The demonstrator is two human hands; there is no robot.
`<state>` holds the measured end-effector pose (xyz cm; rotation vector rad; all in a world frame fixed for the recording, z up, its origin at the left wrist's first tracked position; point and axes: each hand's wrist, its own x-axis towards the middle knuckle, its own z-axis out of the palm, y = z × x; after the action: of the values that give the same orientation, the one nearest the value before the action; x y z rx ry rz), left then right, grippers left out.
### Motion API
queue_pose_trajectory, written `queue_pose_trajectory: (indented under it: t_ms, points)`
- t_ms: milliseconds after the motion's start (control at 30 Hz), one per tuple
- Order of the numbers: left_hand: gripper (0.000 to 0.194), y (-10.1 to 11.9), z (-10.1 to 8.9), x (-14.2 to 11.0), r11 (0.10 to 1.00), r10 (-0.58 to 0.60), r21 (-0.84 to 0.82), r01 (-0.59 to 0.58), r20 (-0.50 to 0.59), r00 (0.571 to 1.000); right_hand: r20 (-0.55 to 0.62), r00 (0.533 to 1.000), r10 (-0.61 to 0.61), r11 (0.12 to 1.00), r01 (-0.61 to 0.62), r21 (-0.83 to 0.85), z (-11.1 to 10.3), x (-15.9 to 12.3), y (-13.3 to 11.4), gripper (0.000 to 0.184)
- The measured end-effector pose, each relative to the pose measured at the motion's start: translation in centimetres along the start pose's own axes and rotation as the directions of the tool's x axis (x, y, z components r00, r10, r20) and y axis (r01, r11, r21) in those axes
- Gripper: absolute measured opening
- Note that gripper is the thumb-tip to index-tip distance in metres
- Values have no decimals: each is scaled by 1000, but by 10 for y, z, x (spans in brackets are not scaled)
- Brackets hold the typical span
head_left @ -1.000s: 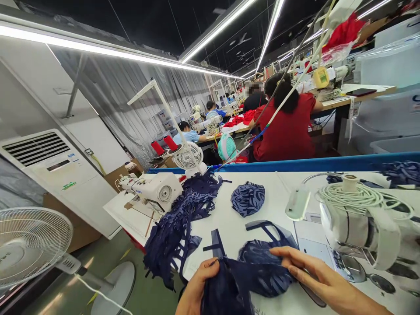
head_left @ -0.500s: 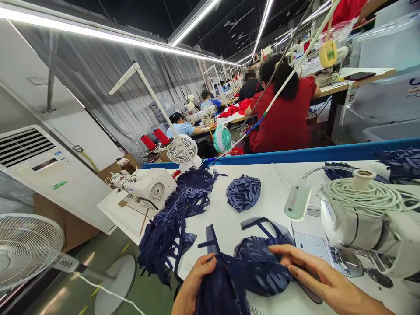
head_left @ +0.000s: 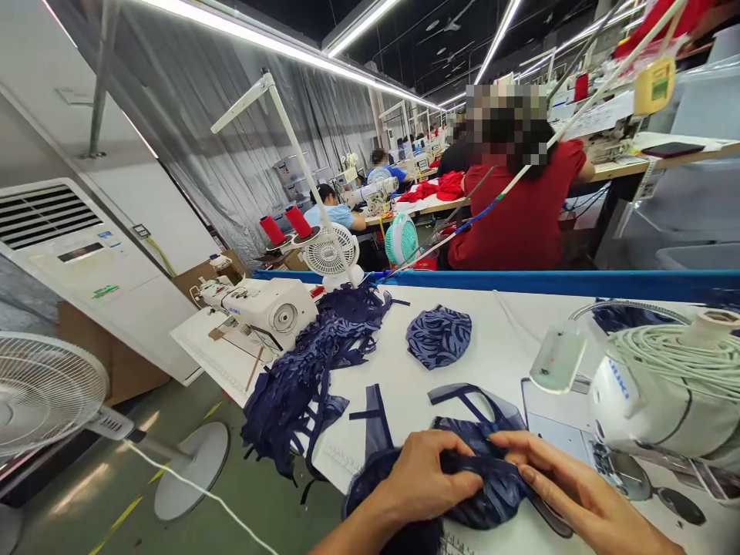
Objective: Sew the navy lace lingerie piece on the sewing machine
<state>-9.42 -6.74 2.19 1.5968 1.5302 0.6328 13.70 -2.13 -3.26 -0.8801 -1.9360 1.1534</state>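
Note:
A navy patterned fabric piece (head_left: 494, 493) lies bunched at the near edge of the white table (head_left: 491, 347). My left hand (head_left: 428, 478) rests on top of it with fingers curled, gripping the cloth. My right hand (head_left: 570, 493) pinches the same piece from the right, fingers pressed on the cloth beside the sewing machine (head_left: 664, 401). A dark strap (head_left: 462, 395) trails from the piece toward the table's middle.
A heap of navy pieces (head_left: 312, 370) drapes over the table's left edge; a folded navy piece (head_left: 438, 336) lies further back. A second sewing machine (head_left: 260, 304), small fans, thread cones and a standing fan (head_left: 46, 393) are at left. Other people sew beyond.
My left hand has moved right and up onto the navy piece, meeting my right hand. The camera has shifted slightly to the left.

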Motion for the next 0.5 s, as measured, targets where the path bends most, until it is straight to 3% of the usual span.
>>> queue_pose_trajectory:
  t_ms: [67, 167, 333, 500]
  points:
    - [22, -3, 1, 5, 997, -25, -71, 26, 28, 999, -144, 968, -204, 956, 165, -242, 1, -4, -6, 27]
    - [21, -6, 2, 5, 989, 27, -150, -20, 43, 999, -173, 826, -536, 723, 343, -600, 5, -9, -20, 21]
    - [26, -7, 12, 4, 985, 61, -165, -52, 47, 997, -27, 757, -653, 524, 426, -738, 7, -10, -40, 17]
    - [25, -10, 22, 4, 964, 12, -264, 5, 60, 998, 158, 694, -703, 292, 483, -825, 8, -15, -33, 28]
